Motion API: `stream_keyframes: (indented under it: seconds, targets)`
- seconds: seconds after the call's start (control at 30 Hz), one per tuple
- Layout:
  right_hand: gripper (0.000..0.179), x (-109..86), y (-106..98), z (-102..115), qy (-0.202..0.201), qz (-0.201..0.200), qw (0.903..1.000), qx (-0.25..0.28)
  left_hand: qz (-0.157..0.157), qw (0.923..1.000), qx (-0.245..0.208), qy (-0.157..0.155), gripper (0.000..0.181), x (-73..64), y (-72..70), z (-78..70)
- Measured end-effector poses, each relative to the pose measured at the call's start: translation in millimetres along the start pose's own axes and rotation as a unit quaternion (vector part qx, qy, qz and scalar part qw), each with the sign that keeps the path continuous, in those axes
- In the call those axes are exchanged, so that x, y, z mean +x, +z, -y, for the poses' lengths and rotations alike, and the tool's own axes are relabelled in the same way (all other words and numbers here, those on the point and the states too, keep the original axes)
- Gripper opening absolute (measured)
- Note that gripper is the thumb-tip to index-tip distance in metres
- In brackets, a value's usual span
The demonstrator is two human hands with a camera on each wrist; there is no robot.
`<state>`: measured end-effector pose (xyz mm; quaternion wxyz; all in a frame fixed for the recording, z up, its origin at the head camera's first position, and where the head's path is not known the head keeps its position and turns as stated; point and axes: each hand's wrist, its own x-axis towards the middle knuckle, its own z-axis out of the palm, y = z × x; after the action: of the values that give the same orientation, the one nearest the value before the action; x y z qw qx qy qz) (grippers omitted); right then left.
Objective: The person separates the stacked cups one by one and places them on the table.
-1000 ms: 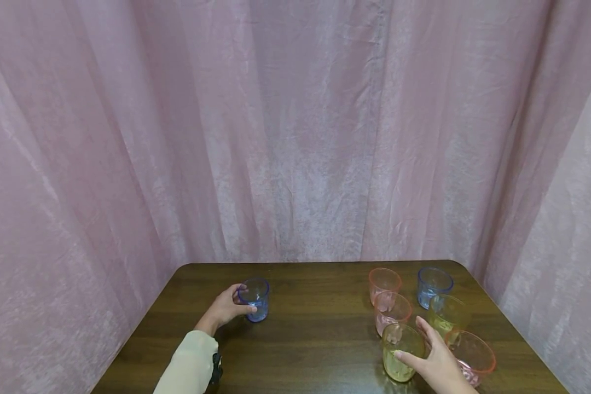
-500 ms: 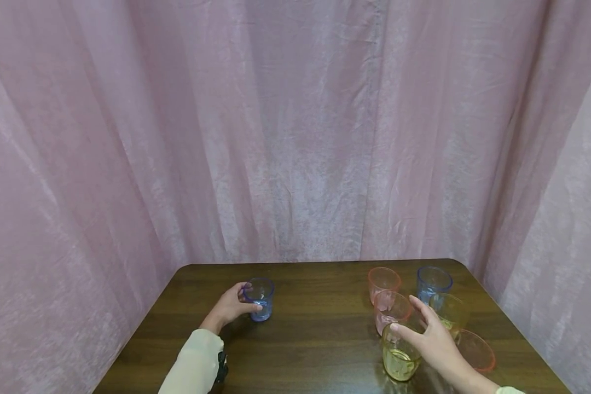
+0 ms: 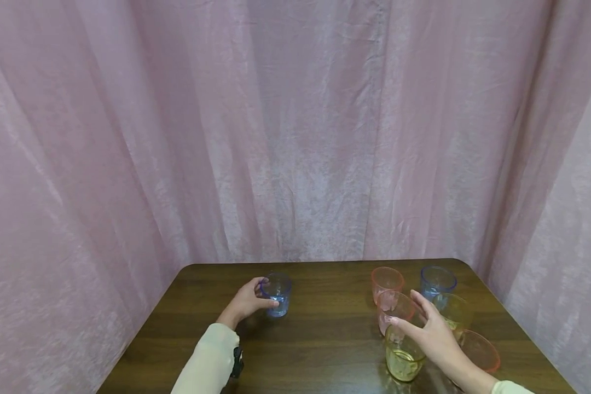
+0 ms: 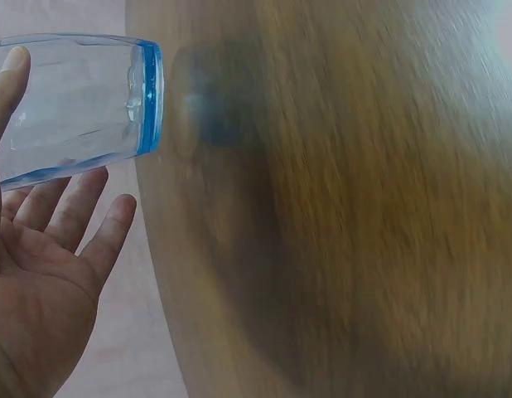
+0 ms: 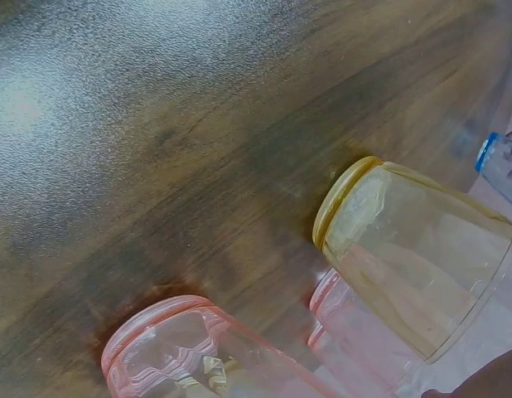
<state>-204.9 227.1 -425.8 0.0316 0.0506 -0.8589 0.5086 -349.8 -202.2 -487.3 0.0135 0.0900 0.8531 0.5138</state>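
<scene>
In the head view my left hand grips a clear blue cup from its left side, thumb on the near side. The left wrist view shows the blue cup upright, its base slightly above the table. Over at the right, my right hand is at the rim of a yellow cup, fingers spread. Standing on the table, the yellow cup fills much of the right wrist view, where only a bit of the right hand shows. Whether the fingers touch its rim is unclear.
Two pink cups, a farther one and a nearer one, stand behind the yellow cup. Further right are a blue cup, another yellow cup and a pink cup partly hidden by the right arm. Curtains hang behind the table.
My left hand has carried the blue cup to the right and slightly away. The right hand has risen from the yellow cup's side to its rim; that cup has hardly moved.
</scene>
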Motion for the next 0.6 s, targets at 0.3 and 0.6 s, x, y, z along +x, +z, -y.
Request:
stream_keyframes:
  seconds: [0.3,0.6]
  targets:
    - [0.1,3.2,0,3,0.011,-0.005,0.9999,0.008,0.032,0.9993,0.005,0.018,0.082,6.6,22.0,-11.5]
    - [0.1,3.8,1,5,0.013,-0.006,0.9998,0.016,0.051,0.9981,-0.013,0.03,0.08,9.4,44.0,-17.5]
